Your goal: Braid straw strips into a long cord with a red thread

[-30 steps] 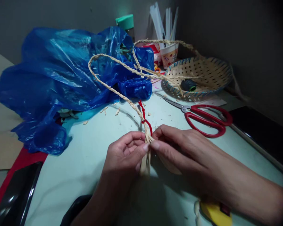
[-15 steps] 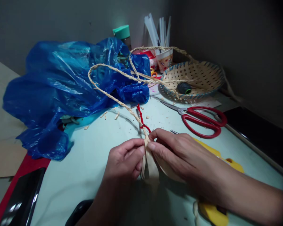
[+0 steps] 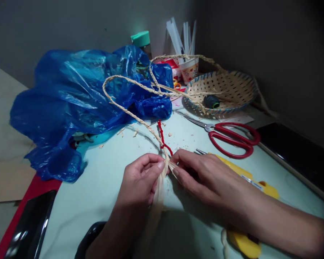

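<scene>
A pale fibre braid point(image 3: 136, 116) loops over the blue bag and runs down to my hands, where it splits into loose flat strands point(image 3: 160, 187). My left hand point(image 3: 144, 176) pinches the strands at the braid's end between thumb and fingers. Close on the other side, my right hand point(image 3: 196, 172) grips another strand and holds it out to the right. A red fuzzy tie point(image 3: 162, 135) is knotted around the braid just above my fingers. The lower strands hang toward me and look blurred.
Red-handled scissors point(image 3: 229, 138) lie right of the braid, near a yellow tool point(image 3: 243, 172). A woven basket point(image 3: 226, 84) holds a dark thread spool point(image 3: 211, 101). The blue plastic bag point(image 3: 78, 93) covers the left back. A cup of white sticks point(image 3: 189, 70) stands behind.
My hands have drawn slightly apart at the braid's end. The right hand now pulls its strand out to the right, while the other strands have swung down and left. The view shifted slightly.
</scene>
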`<state>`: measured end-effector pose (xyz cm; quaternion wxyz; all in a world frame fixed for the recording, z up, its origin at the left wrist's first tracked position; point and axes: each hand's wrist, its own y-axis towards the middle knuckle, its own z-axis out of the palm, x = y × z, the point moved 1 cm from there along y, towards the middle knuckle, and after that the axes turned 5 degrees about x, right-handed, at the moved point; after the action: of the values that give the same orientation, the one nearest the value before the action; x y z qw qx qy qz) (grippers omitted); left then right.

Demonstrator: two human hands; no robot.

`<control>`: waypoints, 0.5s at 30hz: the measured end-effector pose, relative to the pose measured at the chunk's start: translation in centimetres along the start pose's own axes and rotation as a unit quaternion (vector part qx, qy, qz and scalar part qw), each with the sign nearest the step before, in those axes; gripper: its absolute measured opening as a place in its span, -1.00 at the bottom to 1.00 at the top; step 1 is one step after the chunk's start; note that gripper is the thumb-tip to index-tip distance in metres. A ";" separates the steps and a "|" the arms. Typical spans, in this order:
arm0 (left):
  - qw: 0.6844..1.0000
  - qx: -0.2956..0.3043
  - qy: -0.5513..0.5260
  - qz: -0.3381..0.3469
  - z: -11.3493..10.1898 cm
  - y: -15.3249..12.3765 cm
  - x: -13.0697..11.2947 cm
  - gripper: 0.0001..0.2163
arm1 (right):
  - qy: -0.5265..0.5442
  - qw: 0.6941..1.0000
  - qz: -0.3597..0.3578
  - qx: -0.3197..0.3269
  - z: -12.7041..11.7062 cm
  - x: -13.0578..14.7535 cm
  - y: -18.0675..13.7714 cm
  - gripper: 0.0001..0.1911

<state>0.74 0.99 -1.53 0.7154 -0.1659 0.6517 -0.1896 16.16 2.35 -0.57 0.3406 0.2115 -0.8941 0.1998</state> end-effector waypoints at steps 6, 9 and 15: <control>1.000 0.020 -0.012 -0.016 0.0 0.1 -0.1 -0.76 | 0.028 0.999 0.022 -0.006 -0.2 0.2 0.0 -0.80; 1.000 0.010 -0.017 0.018 0.2 0.2 0.1 -0.74 | 0.074 0.996 0.050 -0.016 -0.3 0.4 0.4 -0.68; 0.998 0.024 0.022 0.060 0.2 0.3 0.3 -0.79 | 0.083 0.995 0.052 -0.023 -0.1 0.3 1.5 -0.64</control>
<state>0.94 1.11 -1.95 0.7146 -0.1052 0.6715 -0.1655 15.30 3.59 -0.61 0.4074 0.1392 -0.8770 0.2133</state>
